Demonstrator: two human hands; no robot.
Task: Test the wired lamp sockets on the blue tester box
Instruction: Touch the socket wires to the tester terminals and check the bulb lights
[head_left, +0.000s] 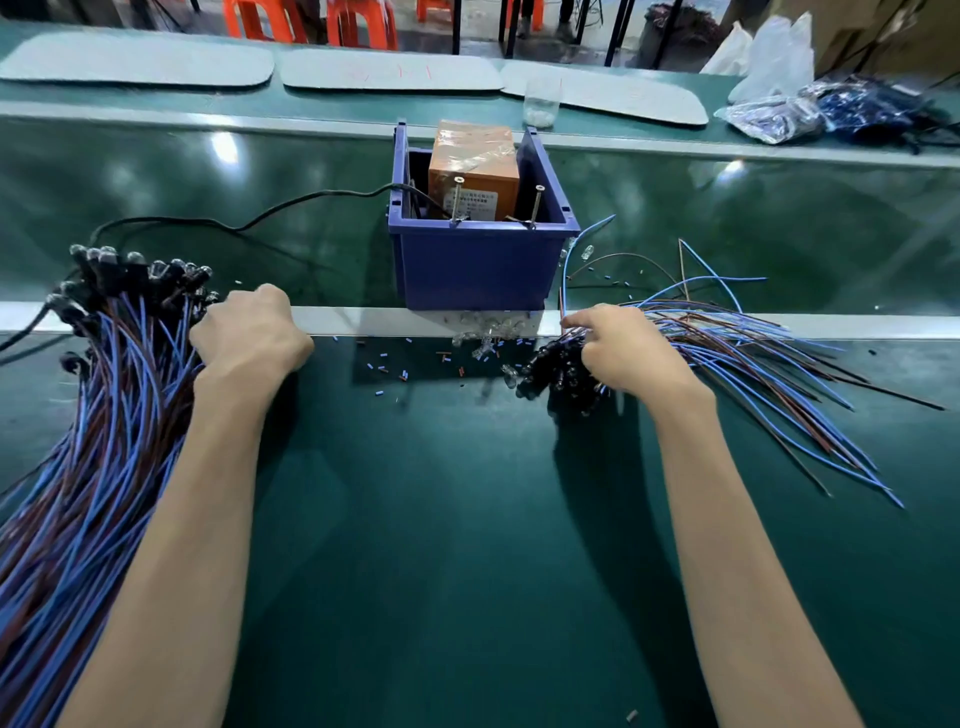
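Observation:
The blue tester box (470, 267) stands at the middle of the green table, with an orange transformer block (475, 166) inside and two upright screws (535, 207) on its front rim. A large bundle of blue and brown wired lamp sockets (109, 374) lies on the left; my left hand (249, 332) rests curled against its upper part, fingers hidden. A smaller bundle of wired sockets (727, 353) fans out on the right. My right hand (618, 348) lies on its socket ends (550, 371), fingers curled among the wires.
A metal rail (374, 321) crosses the table under both hands. Loose clear bulbs (483, 338) and small wire offcuts lie in front of the box. A black power cable (249, 221) runs left from the box. Plastic bags (779, 104) sit far right.

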